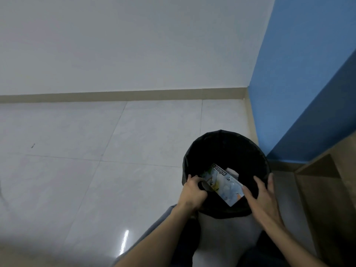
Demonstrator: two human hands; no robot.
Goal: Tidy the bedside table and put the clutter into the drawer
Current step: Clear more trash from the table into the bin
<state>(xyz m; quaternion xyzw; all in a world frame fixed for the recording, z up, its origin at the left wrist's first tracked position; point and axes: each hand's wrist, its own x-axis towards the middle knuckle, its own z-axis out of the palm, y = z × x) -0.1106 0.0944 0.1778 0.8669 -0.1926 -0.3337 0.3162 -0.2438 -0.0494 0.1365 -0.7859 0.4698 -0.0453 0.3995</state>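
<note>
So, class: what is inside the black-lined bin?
In the bin: a printed packet over something white. The left hand and packet hide whatever lies deeper.

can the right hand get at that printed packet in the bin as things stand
Probably yes. The right hand is open over the bin mouth, fingertips beside the printed packet, with nothing between them. The left hand grips the near rim.

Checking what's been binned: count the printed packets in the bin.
1: a printed packet lies across the bin mouth between both hands. Something white behind it; more may be hidden.
</note>
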